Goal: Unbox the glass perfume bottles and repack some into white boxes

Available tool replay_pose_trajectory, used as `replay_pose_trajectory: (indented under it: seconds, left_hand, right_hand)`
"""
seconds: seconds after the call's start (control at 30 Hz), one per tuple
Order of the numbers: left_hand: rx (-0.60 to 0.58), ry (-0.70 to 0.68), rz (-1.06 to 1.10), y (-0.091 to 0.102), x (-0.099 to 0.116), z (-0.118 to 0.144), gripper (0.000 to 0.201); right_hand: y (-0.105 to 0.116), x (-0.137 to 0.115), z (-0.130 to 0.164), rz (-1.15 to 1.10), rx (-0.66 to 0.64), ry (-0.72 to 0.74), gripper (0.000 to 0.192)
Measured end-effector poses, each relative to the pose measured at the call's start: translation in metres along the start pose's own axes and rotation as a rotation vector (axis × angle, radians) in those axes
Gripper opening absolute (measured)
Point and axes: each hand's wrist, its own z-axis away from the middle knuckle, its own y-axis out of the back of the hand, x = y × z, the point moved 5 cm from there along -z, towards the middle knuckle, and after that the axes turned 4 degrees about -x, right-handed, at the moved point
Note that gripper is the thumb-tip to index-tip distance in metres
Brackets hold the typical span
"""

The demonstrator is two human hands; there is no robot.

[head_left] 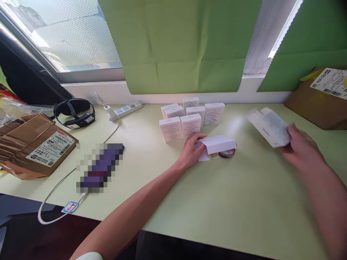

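My left hand (193,148) rests on the pale green table (244,202), fingers on a folded white paper sheet (217,145) that lies partly over a small round transparent case (227,153). My right hand (299,144) is raised at the right and grips a flattened white carton (269,127), which is blurred by motion. Just behind my left hand stand several small white boxes (189,115) in a cluster, printed sides facing me.
A taped brown parcel (32,146) with a label lies at the far left. Behind it sit a black headband device (74,112) and a white power strip (126,110). A pixelated dark object (101,168) has a white cable (54,196) attached. Another cardboard box (320,97) stands at the back right.
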Motion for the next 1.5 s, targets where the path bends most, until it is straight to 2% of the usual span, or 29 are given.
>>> replay_pose_trajectory:
  seconds: [0.07, 0.13, 0.17, 0.2, 0.3, 0.37, 0.4, 0.5, 0.63, 0.73, 0.77, 0.83, 0.9, 0.97, 1.03, 1.17, 1.23, 1.33, 1.43, 1.5]
  left_hand:
    - [-0.029, 0.015, 0.021, -0.001, 0.0, 0.0, 0.022]
    - [-0.013, 0.058, 0.075, 0.0, -0.003, -0.001, 0.029]
    - [0.002, 0.074, 0.101, 0.001, -0.004, -0.001, 0.032]
    - [0.017, 0.082, 0.117, 0.001, -0.005, -0.001, 0.034]
    - [0.066, 0.051, 0.091, 0.005, -0.005, -0.002, 0.037]
    - [0.102, 0.006, 0.029, 0.007, -0.002, -0.001, 0.037]
    - [0.121, -0.014, -0.003, 0.009, 0.0, 0.0, 0.038]
    - [0.166, -0.032, -0.048, 0.012, 0.003, 0.002, 0.044]
    - [0.195, 0.127, 0.097, 0.013, -0.002, 0.002, 0.041]
    - [0.217, 0.217, 0.307, 0.013, 0.001, 0.004, 0.033]
    - [0.18, 0.185, 0.399, 0.011, 0.007, 0.004, 0.035]
    - [0.015, 0.054, 0.566, 0.003, 0.024, 0.005, 0.05]
    - [-0.168, -0.056, 0.619, -0.005, 0.037, 0.008, 0.06]
    - [-0.249, -0.06, 0.542, -0.012, 0.036, 0.012, 0.059]
    - [-0.259, -0.017, 0.409, -0.018, 0.027, 0.013, 0.048]
    - [-0.293, 0.013, 0.231, -0.029, 0.013, 0.015, 0.034]
    - [-0.281, -0.005, 0.223, -0.029, 0.015, 0.016, 0.035]
    - [-0.186, -0.05, 0.245, -0.023, 0.021, 0.016, 0.041]
    - [-0.083, -0.134, 0.198, -0.015, 0.025, 0.015, 0.05]
    - [-0.041, -0.213, 0.115, -0.012, 0.028, 0.015, 0.051]
  right_hand:
    - [-0.009, -0.009, 0.006, -0.039, 0.002, 0.063, 0.046]
    - [-0.016, -0.02, 0.018, -0.013, -0.004, 0.148, 0.054]
    - [-0.022, -0.025, 0.025, 0.02, -0.068, 0.199, 0.058]
    - [-0.032, -0.03, 0.033, 0.065, -0.2, 0.254, 0.059]
    - [-0.072, -0.037, 0.069, 0.256, -0.765, 0.446, 0.06]
    - [-0.091, -0.036, 0.088, 0.334, -0.958, 0.523, 0.067]
    - [-0.097, -0.036, 0.093, 0.344, -0.993, 0.526, 0.067]
    - [-0.099, -0.035, 0.095, 0.312, -1.008, 0.464, 0.068]
    - [-0.074, -0.036, 0.08, 0.096, -0.996, 0.238, 0.077]
    - [-0.051, -0.039, 0.063, -0.286, -0.839, 0.037, 0.052]
    - [-0.045, -0.039, 0.057, -0.408, -0.756, -0.022, 0.046]
    - [-0.036, -0.037, 0.05, -0.566, -0.599, -0.124, 0.047]
    - [-0.034, -0.036, 0.047, -0.616, -0.536, -0.162, 0.052]
    - [-0.037, -0.034, 0.049, -0.613, -0.603, -0.139, 0.052]
    - [-0.042, -0.031, 0.054, -0.579, -0.721, -0.115, 0.05]
    - [-0.06, -0.02, 0.068, -0.432, -0.921, -0.183, 0.049]
    - [-0.069, -0.019, 0.074, -0.374, -0.902, -0.174, 0.046]
    - [-0.086, -0.026, 0.085, -0.326, -0.892, -0.097, 0.049]
    - [-0.104, -0.034, 0.1, -0.185, -0.912, 0.063, 0.049]
    - [-0.112, -0.04, 0.109, -0.028, -0.848, 0.226, 0.041]
